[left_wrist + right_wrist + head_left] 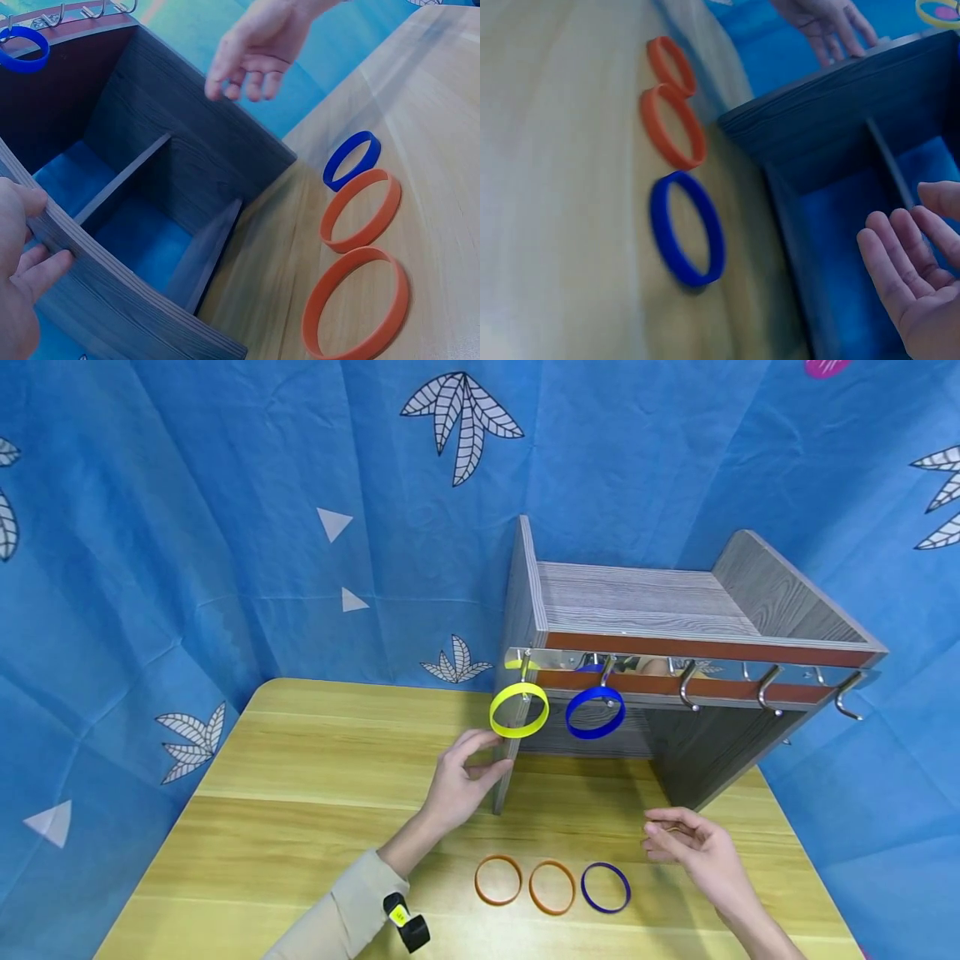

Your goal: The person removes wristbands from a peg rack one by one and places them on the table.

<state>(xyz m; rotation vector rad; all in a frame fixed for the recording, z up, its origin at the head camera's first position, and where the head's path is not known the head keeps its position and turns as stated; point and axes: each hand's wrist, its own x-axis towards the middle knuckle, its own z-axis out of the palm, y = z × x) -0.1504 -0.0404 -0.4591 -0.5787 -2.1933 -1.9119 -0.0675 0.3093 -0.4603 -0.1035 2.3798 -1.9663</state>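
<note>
My left hand [465,781] touches the left side panel of a grey wooden shelf [731,752], its fingertips near the front edge. In the left wrist view the fingers [45,274] rest along that panel edge. My right hand [693,856] is in the air before the shelf's right side, fingers loosely bent and holding nothing. A yellow silicone wristband [495,722] hangs from the leftmost hook, and a blue wristband [573,722] from the second. On the table lie two orange wristbands, a left one [477,885] and a right one [533,893], and a blue one [587,897].
A metal rail [720,668] with several hooks runs along the shelf's top front; its three right hooks carry no bands. The shelf stands on a light wooden table [300,827]. A blue patterned curtain [285,527] hangs behind and at both sides.
</note>
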